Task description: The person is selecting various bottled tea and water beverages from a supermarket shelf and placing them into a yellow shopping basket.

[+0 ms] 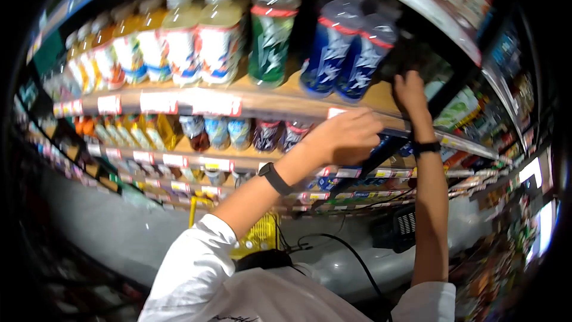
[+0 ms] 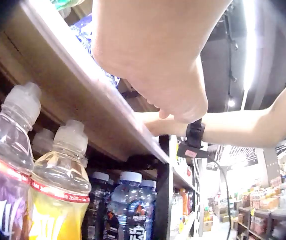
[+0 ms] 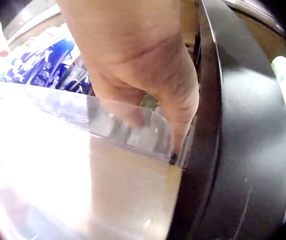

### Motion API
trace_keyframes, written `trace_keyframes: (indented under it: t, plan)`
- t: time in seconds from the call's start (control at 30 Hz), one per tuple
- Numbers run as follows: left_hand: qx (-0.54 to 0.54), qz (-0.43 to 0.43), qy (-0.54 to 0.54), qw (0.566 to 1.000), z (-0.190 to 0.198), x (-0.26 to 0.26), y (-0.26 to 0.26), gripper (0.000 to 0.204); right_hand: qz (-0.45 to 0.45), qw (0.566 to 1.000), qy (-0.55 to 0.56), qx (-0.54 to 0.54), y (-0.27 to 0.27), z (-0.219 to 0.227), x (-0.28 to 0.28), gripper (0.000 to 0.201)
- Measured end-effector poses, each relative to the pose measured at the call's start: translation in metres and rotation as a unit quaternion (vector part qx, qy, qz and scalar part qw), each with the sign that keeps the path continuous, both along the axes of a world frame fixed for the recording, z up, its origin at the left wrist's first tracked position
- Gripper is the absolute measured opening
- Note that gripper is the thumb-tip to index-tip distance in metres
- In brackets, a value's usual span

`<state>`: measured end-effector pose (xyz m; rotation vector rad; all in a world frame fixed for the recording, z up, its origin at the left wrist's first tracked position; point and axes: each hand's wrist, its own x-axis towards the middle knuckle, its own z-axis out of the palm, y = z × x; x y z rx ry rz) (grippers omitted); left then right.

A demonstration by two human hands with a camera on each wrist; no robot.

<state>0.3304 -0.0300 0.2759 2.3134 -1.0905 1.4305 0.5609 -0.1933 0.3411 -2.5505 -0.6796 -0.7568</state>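
Observation:
Two dark blue drink bottles (image 1: 330, 45) with red neck bands stand at the right end of the upper shelf. Beside them my right hand (image 1: 411, 92) reaches in over the shelf edge. In the right wrist view this hand (image 3: 138, 65) points down, thumb and fingers apart, behind a clear plastic front strip (image 3: 73, 112); a small green-yellow patch shows between them. My left hand (image 1: 351, 134) is in front of the shelf edge, below the blue bottles, fingers loosely bent, with nothing visible in it. In the left wrist view its fingers are mostly hidden behind the hand (image 2: 158, 55).
A green bottle (image 1: 272, 48) and a row of juice bottles (image 1: 217, 39) stand to the left. Lower shelves hold more bottles (image 1: 229, 132). A black upright (image 3: 233, 125) bounds the shelf at right. A yellow basket (image 1: 259, 235) and a black cable (image 1: 351, 253) are below.

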Motion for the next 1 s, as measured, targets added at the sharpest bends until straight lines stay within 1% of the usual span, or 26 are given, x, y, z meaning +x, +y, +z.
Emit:
trace_keyframes:
  t: [0.03, 0.07, 0.1, 0.13, 0.17, 0.2, 0.23, 0.27, 0.3, 0.33, 0.4, 0.47, 0.53, 0.57, 0.6, 0.63, 0.67, 0.7, 0.77, 0.8, 0.83, 0.87, 0.9, 0.93, 0.97, 1.0]
  plan:
    - [0.011, 0.045, -0.023, 0.999, -0.003, -0.023, -0.002, 0.019, 0.035, 0.998, -0.036, 0.034, 0.001, -0.002, -0.027, 0.035]
    - [0.002, 0.026, -0.06, 0.998, -0.019, -0.04, 0.0, 0.018, 0.072, 0.993, -0.068, 0.068, 0.001, 0.0, -0.057, 0.029]
    - [-0.068, 0.004, -0.036, 0.997, -0.034, -0.061, 0.004, 0.016, 0.13, 0.977, -0.108, 0.131, 0.008, -0.005, -0.088, 0.023]
    - [-0.145, -0.013, -0.007, 0.989, -0.053, -0.086, 0.007, 0.015, 0.185, 0.954, -0.131, 0.193, 0.012, -0.023, -0.115, 0.017]
    - [-0.201, -0.018, 0.015, 0.979, -0.074, -0.108, 0.012, 0.012, 0.199, 0.944, -0.166, 0.204, 0.006, -0.047, -0.129, 0.012]
    - [-0.232, -0.021, 0.067, 0.97, -0.099, -0.133, 0.025, 0.012, 0.214, 0.929, -0.203, 0.222, -0.001, -0.07, -0.143, 0.007]
    - [-0.267, 0.026, 0.104, 0.958, -0.125, -0.161, 0.035, 0.011, 0.289, 0.918, -0.198, 0.187, -0.008, -0.096, -0.16, 0.007]
    - [-0.292, 0.07, 0.134, 0.944, -0.152, -0.188, 0.046, 0.01, 0.361, 0.896, -0.2, 0.163, -0.015, -0.124, -0.173, 0.01]
    - [-0.334, 0.115, 0.181, 0.918, -0.175, -0.214, 0.057, 0.01, 0.423, 0.891, -0.156, 0.044, -0.028, -0.156, -0.184, 0.012]
    - [-0.379, 0.152, 0.231, 0.883, -0.199, -0.24, 0.061, 0.009, 0.476, 0.869, -0.11, -0.08, -0.035, -0.184, -0.19, 0.015]
    - [-0.464, 0.249, 0.285, 0.801, -0.251, -0.283, 0.068, 0.007, 0.563, 0.795, 0.029, -0.222, -0.005, -0.227, -0.221, 0.017]
    - [-0.592, 0.291, 0.308, 0.686, -0.311, -0.316, 0.063, 0.007, 0.563, 0.783, 0.132, -0.23, 0.012, -0.291, -0.235, 0.016]
    - [-0.61, 0.347, 0.347, 0.623, -0.367, -0.347, 0.059, 0.007, 0.547, 0.779, 0.205, -0.226, 0.02, -0.378, -0.242, 0.016]
    - [-0.622, 0.362, 0.358, 0.595, -0.394, -0.361, 0.054, 0.007, 0.553, 0.767, 0.22, -0.239, 0.023, -0.413, -0.247, 0.016]
    - [-0.635, 0.377, 0.359, 0.571, -0.424, -0.37, 0.048, 0.008, 0.517, 0.752, 0.315, -0.261, 0.027, -0.45, -0.254, 0.017]
    - [-0.645, 0.385, 0.388, 0.534, -0.447, -0.383, 0.043, 0.008, 0.471, 0.729, 0.408, -0.282, 0.034, -0.484, -0.268, 0.019]
    - [-0.654, 0.393, 0.413, 0.497, -0.467, -0.391, 0.036, 0.008, 0.465, 0.713, 0.425, -0.309, 0.04, -0.516, -0.276, 0.022]
    - [-0.663, 0.392, 0.417, 0.483, -0.498, -0.397, 0.033, 0.008, 0.454, 0.7, 0.439, -0.335, 0.052, -0.553, -0.284, 0.025]
    - [-0.682, 0.373, 0.453, 0.437, -0.542, -0.415, 0.014, 0.012, 0.473, 0.698, 0.382, -0.38, 0.056, -0.634, -0.304, 0.034]
    - [-0.688, 0.372, 0.456, 0.425, -0.559, -0.418, 0.007, 0.012, 0.441, 0.701, 0.388, -0.405, 0.06, -0.673, -0.311, 0.045]
    - [-0.666, 0.375, 0.482, 0.429, -0.571, -0.422, 0.002, 0.013, 0.416, 0.703, 0.385, -0.429, 0.067, -0.701, -0.323, 0.048]
    - [-0.641, 0.376, 0.512, 0.431, -0.58, -0.429, -0.005, 0.014, 0.39, 0.704, 0.385, -0.452, 0.069, -0.726, -0.338, 0.051]
    - [-0.641, 0.385, 0.527, 0.403, -0.576, -0.426, -0.009, 0.014, 0.37, 0.702, 0.382, -0.475, 0.071, -0.748, -0.347, 0.053]
    - [-0.643, 0.381, 0.534, 0.396, -0.583, -0.426, -0.013, 0.014, 0.349, 0.699, 0.377, -0.498, 0.071, -0.768, -0.353, 0.054]
    - [-0.658, 0.368, 0.529, 0.39, -0.583, -0.43, -0.016, 0.015, 0.346, 0.679, 0.38, -0.525, 0.069, -0.781, -0.363, 0.052]
    - [-0.673, 0.354, 0.521, 0.387, -0.586, -0.43, -0.018, 0.015, 0.346, 0.676, 0.384, -0.525, 0.065, -0.792, -0.365, 0.052]
